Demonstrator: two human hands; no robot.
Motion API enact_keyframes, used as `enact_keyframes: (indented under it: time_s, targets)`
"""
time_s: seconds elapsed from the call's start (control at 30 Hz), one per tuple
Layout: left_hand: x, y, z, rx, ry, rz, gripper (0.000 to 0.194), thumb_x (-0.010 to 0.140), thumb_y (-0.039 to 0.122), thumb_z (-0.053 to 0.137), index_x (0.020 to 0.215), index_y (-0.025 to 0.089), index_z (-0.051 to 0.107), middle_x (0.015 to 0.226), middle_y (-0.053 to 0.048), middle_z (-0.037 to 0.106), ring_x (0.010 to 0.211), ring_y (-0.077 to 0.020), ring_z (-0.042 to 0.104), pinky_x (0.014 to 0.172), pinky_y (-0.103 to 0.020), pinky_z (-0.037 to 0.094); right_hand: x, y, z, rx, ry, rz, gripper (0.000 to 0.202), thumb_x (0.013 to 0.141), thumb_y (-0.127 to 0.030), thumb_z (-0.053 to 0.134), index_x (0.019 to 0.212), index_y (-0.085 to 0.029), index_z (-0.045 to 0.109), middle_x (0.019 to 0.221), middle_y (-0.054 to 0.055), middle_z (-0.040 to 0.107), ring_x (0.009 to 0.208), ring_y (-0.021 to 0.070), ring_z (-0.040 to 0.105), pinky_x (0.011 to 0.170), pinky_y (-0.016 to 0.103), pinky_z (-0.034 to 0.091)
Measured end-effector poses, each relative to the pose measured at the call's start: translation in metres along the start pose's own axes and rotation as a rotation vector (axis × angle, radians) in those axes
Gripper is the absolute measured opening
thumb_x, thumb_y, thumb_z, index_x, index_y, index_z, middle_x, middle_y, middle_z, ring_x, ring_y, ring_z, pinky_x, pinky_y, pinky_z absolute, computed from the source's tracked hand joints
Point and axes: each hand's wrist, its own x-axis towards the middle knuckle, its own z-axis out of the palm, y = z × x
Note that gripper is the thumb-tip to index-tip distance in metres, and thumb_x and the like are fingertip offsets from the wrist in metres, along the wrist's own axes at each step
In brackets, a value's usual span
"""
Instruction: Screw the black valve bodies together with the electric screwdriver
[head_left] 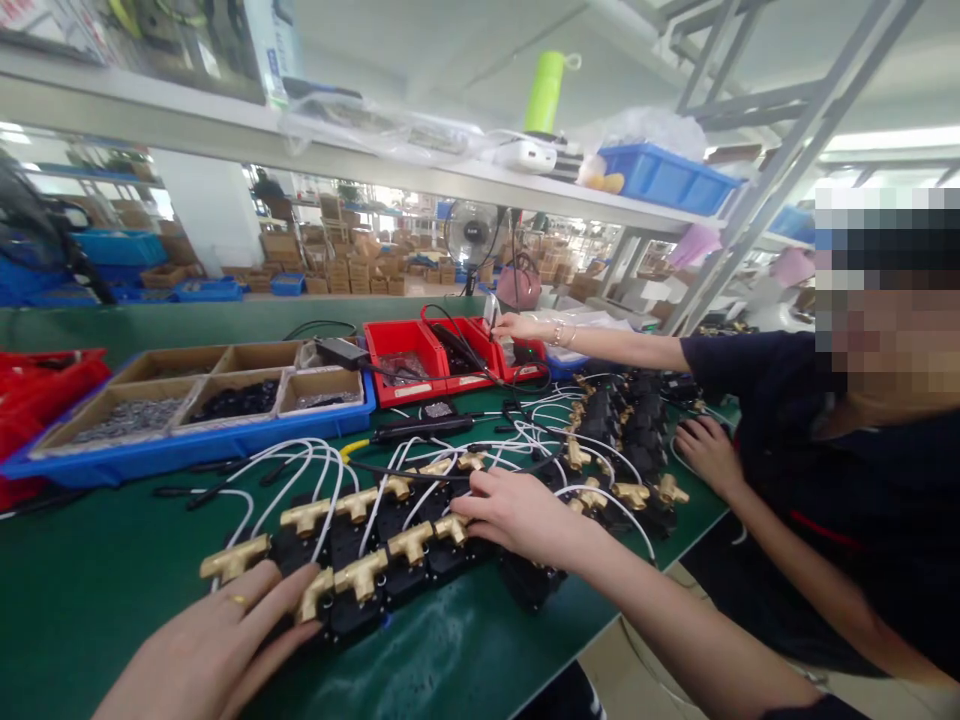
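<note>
Rows of black units with brass T-shaped fittings (361, 575) and white cables lie on the green table. My left hand (217, 640), with a ring on one finger, has its fingers around the brass fitting at the near left end of the front row. Over the right part of that row, my right hand (525, 515) has its fingertips on another brass fitting (451, 529). Its lower fingers are partly hidden. White cables (324, 480) arch up behind the fittings. A black tool (424, 428) lies behind the rows.
A blue tray (225, 440) with compartments of small parts stands at the back left. Red bins (405, 365) stand behind the cables. At right, a person reaches one hand (517, 327) to the bins; the other (709, 455) rests by more units. A shelf (420, 165) crosses above.
</note>
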Motion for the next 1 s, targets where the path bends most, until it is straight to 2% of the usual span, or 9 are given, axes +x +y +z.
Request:
enact_keyframes:
  time_s: [0.1,0.27,0.4,0.53,0.63,0.7,0.77,0.9,1.0]
  targets:
    - [0.007,0.009,-0.012,-0.026,-0.019,0.017,0.057,0.097,0.07,0.032,0.123,0.036,0.069,0.112,-0.003,0.073,0.096,-0.0242,0.073,0.077,-0.031,0.06,0.003,-0.001,0.002,0.058,0.017,0.001,0.015,0.102,-0.029,0.056,0.112,-0.023,0.066,0.1,0.003,0.059,0.092,0.017,0.055,0.071,0.027,0.038]
    - [0.012,0.019,-0.032,-0.112,-0.011,0.009,0.056,0.099,0.066,0.029,0.117,0.034,0.072,0.108,-0.002,0.075,0.089,-0.0209,0.075,0.069,-0.025,0.059,0.007,-0.007,0.002,0.135,0.018,-0.01,0.016,0.103,-0.027,0.054,0.105,-0.02,0.068,0.095,0.002,0.058,0.087,0.0143,0.056,0.07,0.025,0.038]
    - [0.01,0.016,-0.036,-0.162,-0.032,0.006,0.053,0.099,0.063,0.032,0.116,0.033,0.072,0.106,-0.003,0.075,0.091,-0.0207,0.075,0.074,-0.025,0.06,0.01,-0.015,-0.002,0.151,-0.018,0.005,0.017,0.103,-0.027,0.054,0.1,-0.018,0.068,0.094,0.003,0.057,0.086,0.0145,0.057,0.071,0.025,0.04]
    - [0.016,0.022,-0.043,-0.102,-0.202,-0.052,0.041,0.097,0.054,0.047,0.123,0.032,0.07,0.117,-0.005,0.071,0.1,-0.0246,0.073,0.082,-0.032,0.061,0.01,-0.019,-0.008,0.154,-0.064,0.032,0.016,0.103,-0.027,0.053,0.099,-0.018,0.067,0.096,0.003,0.058,0.089,0.0155,0.058,0.073,0.026,0.042]
    - [0.028,0.038,-0.053,0.04,-0.36,-0.086,0.045,0.094,0.043,0.058,0.137,0.029,0.061,0.123,-0.011,0.067,0.098,-0.0284,0.072,0.082,-0.04,0.061,0.009,-0.02,-0.009,0.138,-0.076,0.06,0.013,0.102,-0.026,0.056,0.11,-0.02,0.064,0.102,0.004,0.059,0.091,0.0168,0.06,0.072,0.026,0.043]
    - [0.034,0.049,-0.058,0.13,-0.443,-0.104,0.049,0.096,0.035,0.057,0.144,0.029,0.053,0.121,-0.013,0.067,0.092,-0.0277,0.073,0.081,-0.042,0.061,0.008,-0.022,-0.006,0.071,-0.064,0.083,0.028,0.097,-0.028,0.064,0.124,-0.021,0.059,0.107,0.005,0.06,0.094,0.0201,0.061,0.069,0.027,0.044]
    - [0.037,0.057,-0.059,0.196,-0.482,-0.099,0.046,0.098,0.03,0.053,0.144,0.029,0.053,0.118,-0.014,0.067,0.088,-0.0265,0.073,0.08,-0.042,0.061,0.008,-0.026,-0.002,-0.018,-0.044,0.068,0.043,0.092,-0.036,0.072,0.129,-0.021,0.056,0.109,0.008,0.06,0.097,0.0242,0.059,0.067,0.029,0.045]
    - [0.038,0.06,-0.053,0.267,-0.39,0.004,0.04,0.1,0.03,0.05,0.139,0.028,0.059,0.121,-0.016,0.067,0.091,-0.0279,0.073,0.078,-0.041,0.061,0.014,-0.035,0.008,-0.076,0.013,0.006,0.047,0.093,-0.054,0.064,0.128,-0.023,0.057,0.108,0.01,0.059,0.1,0.0269,0.057,0.069,0.031,0.048]
    - [0.041,0.058,-0.049,0.253,-0.348,0.048,0.035,0.101,0.029,0.047,0.133,0.028,0.062,0.122,-0.016,0.066,0.09,-0.0279,0.073,0.073,-0.04,0.061,0.019,-0.04,0.009,-0.089,0.011,0.025,0.043,0.097,-0.056,0.058,0.126,-0.025,0.056,0.106,0.009,0.059,0.098,0.0263,0.058,0.065,0.03,0.046]
